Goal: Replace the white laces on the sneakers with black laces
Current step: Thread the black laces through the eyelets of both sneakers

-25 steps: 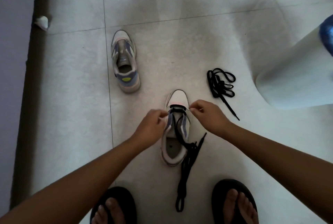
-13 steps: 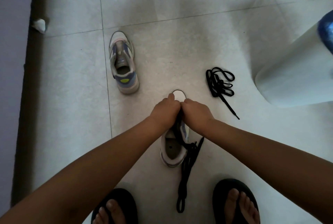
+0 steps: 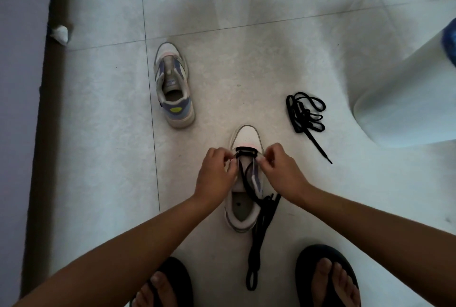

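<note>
At frame centre, the left hand (image 3: 217, 173) and right hand (image 3: 281, 171) are each pinching the black lace (image 3: 256, 227) — across the near sneaker (image 3: 246, 139). A spare black lace (image 3: 306, 114) is lying right of centre — a second sneaker (image 3: 174, 87) upper left.

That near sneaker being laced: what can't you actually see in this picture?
Head view only:
- Near sneaker: its eyelets are hidden by the left hand and right hand.
- Black lace: where its ends are is hidden by the curled fingers.
- Far sneaker: tongue label too small to read.

No text can be read; the tongue label on the far sneaker (image 3: 172, 82) is too blurred.
</note>
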Action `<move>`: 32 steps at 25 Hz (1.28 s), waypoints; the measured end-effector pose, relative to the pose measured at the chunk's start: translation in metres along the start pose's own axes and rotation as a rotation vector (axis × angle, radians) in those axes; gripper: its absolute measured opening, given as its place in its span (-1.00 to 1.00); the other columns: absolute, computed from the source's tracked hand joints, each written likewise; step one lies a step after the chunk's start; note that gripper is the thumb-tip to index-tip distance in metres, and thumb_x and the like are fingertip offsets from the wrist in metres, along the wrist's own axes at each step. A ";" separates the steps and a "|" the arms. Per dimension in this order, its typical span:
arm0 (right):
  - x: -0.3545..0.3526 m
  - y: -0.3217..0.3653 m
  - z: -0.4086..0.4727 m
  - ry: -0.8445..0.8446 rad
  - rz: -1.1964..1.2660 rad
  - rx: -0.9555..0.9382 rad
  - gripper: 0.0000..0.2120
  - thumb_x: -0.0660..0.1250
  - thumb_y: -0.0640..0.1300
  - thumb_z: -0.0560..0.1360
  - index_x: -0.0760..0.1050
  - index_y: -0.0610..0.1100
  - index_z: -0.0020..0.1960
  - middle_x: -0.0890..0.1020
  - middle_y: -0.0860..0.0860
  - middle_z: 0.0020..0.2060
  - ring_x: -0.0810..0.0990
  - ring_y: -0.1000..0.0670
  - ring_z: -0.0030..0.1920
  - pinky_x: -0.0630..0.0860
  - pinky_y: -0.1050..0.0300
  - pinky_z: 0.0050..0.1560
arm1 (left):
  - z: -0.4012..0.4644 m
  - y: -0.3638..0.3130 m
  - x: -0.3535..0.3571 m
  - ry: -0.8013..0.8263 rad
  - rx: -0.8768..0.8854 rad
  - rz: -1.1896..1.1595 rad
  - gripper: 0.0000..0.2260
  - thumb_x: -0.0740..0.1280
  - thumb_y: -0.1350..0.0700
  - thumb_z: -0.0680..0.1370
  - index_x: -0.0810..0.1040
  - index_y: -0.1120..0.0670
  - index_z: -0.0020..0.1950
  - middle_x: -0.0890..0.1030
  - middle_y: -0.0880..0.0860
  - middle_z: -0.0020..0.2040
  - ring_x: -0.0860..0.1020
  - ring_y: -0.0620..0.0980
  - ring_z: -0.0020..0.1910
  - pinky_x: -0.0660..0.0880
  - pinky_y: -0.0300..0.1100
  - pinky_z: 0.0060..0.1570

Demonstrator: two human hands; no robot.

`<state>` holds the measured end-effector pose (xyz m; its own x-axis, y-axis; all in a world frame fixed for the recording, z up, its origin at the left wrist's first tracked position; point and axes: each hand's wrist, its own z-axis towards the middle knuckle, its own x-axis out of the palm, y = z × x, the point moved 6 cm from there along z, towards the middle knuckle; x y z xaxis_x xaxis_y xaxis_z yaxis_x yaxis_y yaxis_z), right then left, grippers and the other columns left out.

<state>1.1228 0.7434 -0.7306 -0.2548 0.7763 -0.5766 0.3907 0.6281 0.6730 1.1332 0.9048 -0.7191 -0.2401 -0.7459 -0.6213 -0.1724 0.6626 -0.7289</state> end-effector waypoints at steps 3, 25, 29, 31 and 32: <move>0.020 -0.011 -0.040 0.245 0.062 0.151 -0.54 0.32 0.18 0.47 0.21 0.02 0.21 0.52 0.07 -0.15 0.51 0.10 -0.22 0.35 0.32 -0.36 | -0.026 0.013 -0.004 0.061 -0.021 0.010 -0.96 0.30 0.11 0.55 0.48 0.04 -0.09 0.42 -0.05 -0.07 0.44 -0.19 -0.15 0.39 -0.36 -0.14; 0.027 0.014 -0.061 0.362 0.803 0.489 -0.69 0.22 -0.02 0.59 0.56 -0.26 0.05 0.68 -0.11 -0.16 0.66 -0.04 -0.19 0.57 0.12 -0.15 | -0.071 -0.010 0.004 0.308 -0.490 -0.537 -0.78 0.30 0.16 0.56 0.58 0.10 -0.29 0.59 0.06 -0.32 0.53 -0.03 -0.32 0.48 -0.13 -0.17; 0.036 0.019 -0.055 0.375 0.977 0.612 -0.73 0.17 -0.14 0.60 0.53 -0.32 0.01 0.66 -0.14 -0.20 0.66 0.00 -0.26 0.59 0.15 -0.26 | -0.093 -0.016 0.017 0.528 -0.559 -0.669 -0.84 0.21 0.24 0.59 0.44 0.15 -0.19 0.64 0.09 -0.34 0.63 0.03 -0.32 0.57 -0.10 -0.17; 0.038 0.019 -0.056 0.397 1.135 0.653 -0.73 0.18 -0.11 0.59 0.54 -0.30 0.01 0.66 -0.15 -0.18 0.65 -0.01 -0.24 0.62 0.14 -0.22 | -0.099 -0.013 0.018 0.584 -0.567 -0.650 -0.86 0.21 0.25 0.59 0.44 0.15 -0.17 0.65 0.06 -0.37 0.65 0.00 -0.34 0.61 -0.12 -0.20; 0.037 0.020 -0.057 0.404 1.184 0.657 -0.76 0.20 -0.10 0.58 0.54 -0.26 -0.04 0.65 -0.14 -0.19 0.64 -0.01 -0.25 0.62 0.15 -0.22 | -0.099 -0.011 0.017 0.600 -0.569 -0.611 -0.86 0.21 0.24 0.60 0.45 0.14 -0.15 0.65 0.05 -0.36 0.65 -0.01 -0.34 0.60 -0.13 -0.20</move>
<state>1.0708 0.7871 -0.7122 0.3214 0.8508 0.4156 0.8551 -0.4494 0.2586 1.0361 0.8919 -0.6934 -0.3703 -0.9133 0.1698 -0.8152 0.2318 -0.5308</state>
